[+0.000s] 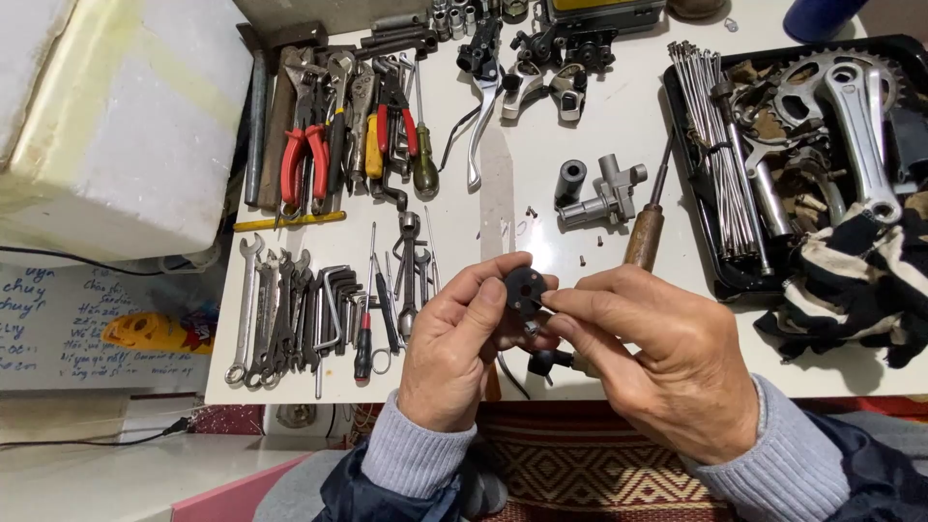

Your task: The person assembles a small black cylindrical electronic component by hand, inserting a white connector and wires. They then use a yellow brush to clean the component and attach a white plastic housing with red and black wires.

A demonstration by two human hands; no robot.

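Black disc [524,287]; red-handled pliers [305,164]; white table [541,145]; black-and-cream striped cloth [851,275].

Single head view, steep downward, close over white workbench [580,174], near edge.

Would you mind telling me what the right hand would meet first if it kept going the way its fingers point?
The right hand points left, so it would first meet the small black round part, then the left hand holding it; depth looks shared.

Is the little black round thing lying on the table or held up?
Held up: left hand and right hand pinch the black round part above the table.
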